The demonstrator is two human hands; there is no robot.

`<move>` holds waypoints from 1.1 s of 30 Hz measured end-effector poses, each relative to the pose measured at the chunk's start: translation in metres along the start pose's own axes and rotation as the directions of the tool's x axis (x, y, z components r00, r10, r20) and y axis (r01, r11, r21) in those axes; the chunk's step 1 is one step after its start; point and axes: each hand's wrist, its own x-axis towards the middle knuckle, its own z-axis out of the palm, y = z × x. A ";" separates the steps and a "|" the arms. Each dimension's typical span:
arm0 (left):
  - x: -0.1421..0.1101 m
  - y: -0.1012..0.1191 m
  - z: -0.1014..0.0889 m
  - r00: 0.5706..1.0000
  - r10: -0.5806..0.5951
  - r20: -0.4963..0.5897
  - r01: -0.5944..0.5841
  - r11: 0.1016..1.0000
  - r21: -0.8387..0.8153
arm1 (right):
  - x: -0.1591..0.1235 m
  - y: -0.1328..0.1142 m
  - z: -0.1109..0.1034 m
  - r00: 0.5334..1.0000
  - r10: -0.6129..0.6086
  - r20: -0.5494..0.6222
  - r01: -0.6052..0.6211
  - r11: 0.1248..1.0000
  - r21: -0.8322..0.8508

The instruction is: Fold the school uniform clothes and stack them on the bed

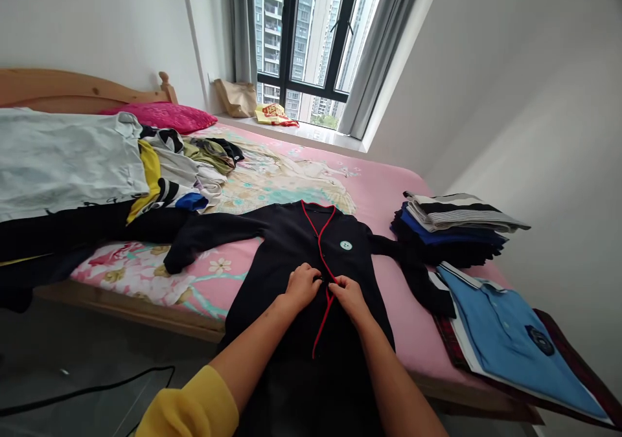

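A dark cardigan point(286, 249) with red trim along its front edges lies spread face up on the bed, sleeves stretched out to both sides. A round pale badge point(345, 245) sits on its chest. My left hand point(304, 284) pinches the front edge on the left of the opening. Facing it, my right hand point(348, 294) pinches the red-trimmed edge on the other side. Both hands are close together at the middle of the front. Above them the two edges overlap; below, the red trim hangs apart. Any button between the fingers is hidden.
Loose clothes point(194, 165) are heaped on the bed's left, with a pink pillow point(165, 116) behind. Folded clothes point(451, 223) are stacked at right, near a folded blue polo shirt point(510, 327). A paper bag point(236, 98) stands on the windowsill. A black cable point(97, 388) crosses the floor.
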 end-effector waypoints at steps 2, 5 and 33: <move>0.004 0.004 0.006 1.000 -0.023 -0.003 0.023 0.999 0.037 | -0.001 -0.003 0.000 1.000 -0.007 -0.007 0.007 1.000 -0.014; 0.008 0.006 0.010 1.000 -0.029 0.001 0.029 0.999 0.045 | -0.002 -0.012 0.001 0.997 -0.050 -0.053 0.044 0.993 -0.112; 0.007 -0.018 0.000 0.994 -0.039 0.105 0.074 0.933 -0.352 | -0.004 0.000 0.016 0.987 -0.147 -0.060 0.125 0.951 -0.283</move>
